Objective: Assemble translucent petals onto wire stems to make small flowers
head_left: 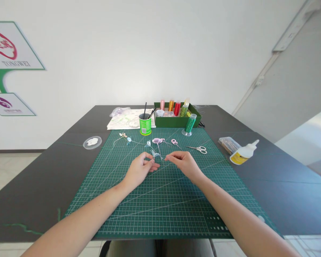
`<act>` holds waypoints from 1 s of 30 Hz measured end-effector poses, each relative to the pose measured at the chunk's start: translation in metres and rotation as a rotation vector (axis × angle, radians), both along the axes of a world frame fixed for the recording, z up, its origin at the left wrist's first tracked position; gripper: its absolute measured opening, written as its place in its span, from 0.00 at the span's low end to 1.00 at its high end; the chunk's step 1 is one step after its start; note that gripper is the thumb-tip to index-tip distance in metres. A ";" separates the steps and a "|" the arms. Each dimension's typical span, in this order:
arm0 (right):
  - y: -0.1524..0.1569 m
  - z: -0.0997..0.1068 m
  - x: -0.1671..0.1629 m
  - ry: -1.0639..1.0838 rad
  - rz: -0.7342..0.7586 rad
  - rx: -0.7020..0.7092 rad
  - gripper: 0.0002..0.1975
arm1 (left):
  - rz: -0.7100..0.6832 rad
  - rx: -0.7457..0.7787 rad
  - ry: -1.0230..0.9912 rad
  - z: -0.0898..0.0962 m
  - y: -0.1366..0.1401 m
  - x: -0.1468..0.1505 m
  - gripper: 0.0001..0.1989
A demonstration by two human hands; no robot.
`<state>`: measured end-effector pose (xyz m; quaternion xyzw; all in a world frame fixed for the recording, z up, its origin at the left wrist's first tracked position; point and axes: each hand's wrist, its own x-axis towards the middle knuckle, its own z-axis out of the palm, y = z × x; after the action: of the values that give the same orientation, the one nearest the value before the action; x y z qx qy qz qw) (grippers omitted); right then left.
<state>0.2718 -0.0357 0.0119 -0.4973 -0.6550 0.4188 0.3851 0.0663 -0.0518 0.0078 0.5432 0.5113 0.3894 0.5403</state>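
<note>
My left hand (141, 167) pinches the lower end of a small pale blue flower (155, 153) with leaf-like petals, above the green cutting mat (149, 207). Close on its right, my right hand (182, 162) has thumb and forefinger pressed together; whatever is between them is too fine to make out. Just beyond the hands lie a light purple oval petal piece (156, 141) on a long thin stem and a pale blue bud (148, 143). Another blue bud (129, 139) and a cream sprig (123, 135) rest farther left, a pink looped piece (174, 141) farther right.
White-handled scissors (202, 149) lie on the mat's right. Beyond its edge are a glue bottle (243, 153) and a clear box (229, 144). A green can (145, 125), a thread spool (190, 124) and a green box (173, 122) of spools stand behind. A round lid (98, 142) lies left.
</note>
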 end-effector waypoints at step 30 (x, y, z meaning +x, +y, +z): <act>-0.026 0.004 -0.027 0.359 0.111 -0.216 0.16 | -0.133 0.132 0.017 0.011 -0.024 0.013 0.09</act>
<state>0.2445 -0.0612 0.0158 -0.4164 -0.5536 0.5889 0.4164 0.0791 -0.0760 0.0185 0.6137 0.4519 0.3807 0.5237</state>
